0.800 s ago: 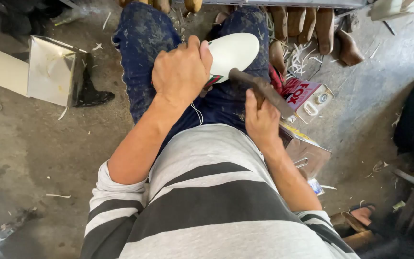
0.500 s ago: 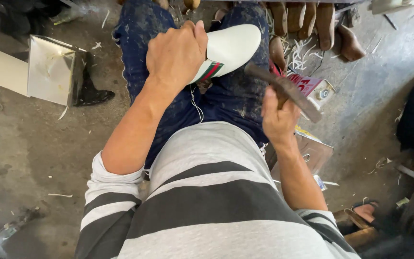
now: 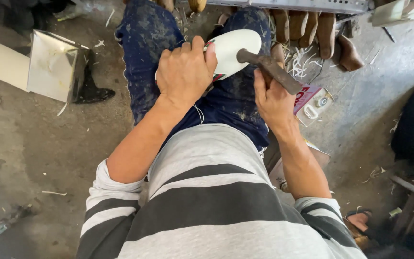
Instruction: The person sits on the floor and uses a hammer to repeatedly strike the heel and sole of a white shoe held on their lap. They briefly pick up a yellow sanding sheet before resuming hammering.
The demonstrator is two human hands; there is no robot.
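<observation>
On the person's lap, the left hand (image 3: 185, 72) gripped a white smooth-soled shoe (image 3: 233, 50); the right hand (image 3: 271, 98) clenched a rusty dark-handled hammer (image 3: 269, 69), its head touching the sole, hammering seemingly unfinished.

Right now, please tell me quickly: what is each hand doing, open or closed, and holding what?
Left hand: closed, its grip holds the white shoe on the lap.
Right hand: closed around the hammer handle; the head touches the shoe.
</observation>
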